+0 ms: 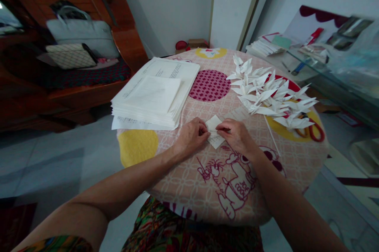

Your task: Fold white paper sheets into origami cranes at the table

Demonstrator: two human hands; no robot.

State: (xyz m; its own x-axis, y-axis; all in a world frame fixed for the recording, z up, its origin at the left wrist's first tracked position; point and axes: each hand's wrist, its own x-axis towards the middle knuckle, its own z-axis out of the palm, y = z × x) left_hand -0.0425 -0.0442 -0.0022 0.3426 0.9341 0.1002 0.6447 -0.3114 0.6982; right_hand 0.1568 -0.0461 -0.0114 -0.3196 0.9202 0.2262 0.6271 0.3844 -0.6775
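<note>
Between my two hands lies a small folded paper square (215,138), white with faint print, turned cornerwise on the patterned tablecloth (189,177). My left hand (194,134) pinches its left side, fingers curled in. On the opposite side my right hand (235,133) grips the paper between thumb and fingertips. Just beyond the right hand is a flat printed paper strip (237,113). Many folded paper cranes (263,90) crowd together at the table's right. To the left rises a stack of printed sheets (148,106), topped by smaller paper squares (156,94).
Red-handled scissors (316,130) lie partly under the cranes at the right edge. A thin white stick (271,135) rests near the right forearm. A glass shelf (334,74) with papers and bags stands right. A wooden bench (97,94) holding handbags is at left.
</note>
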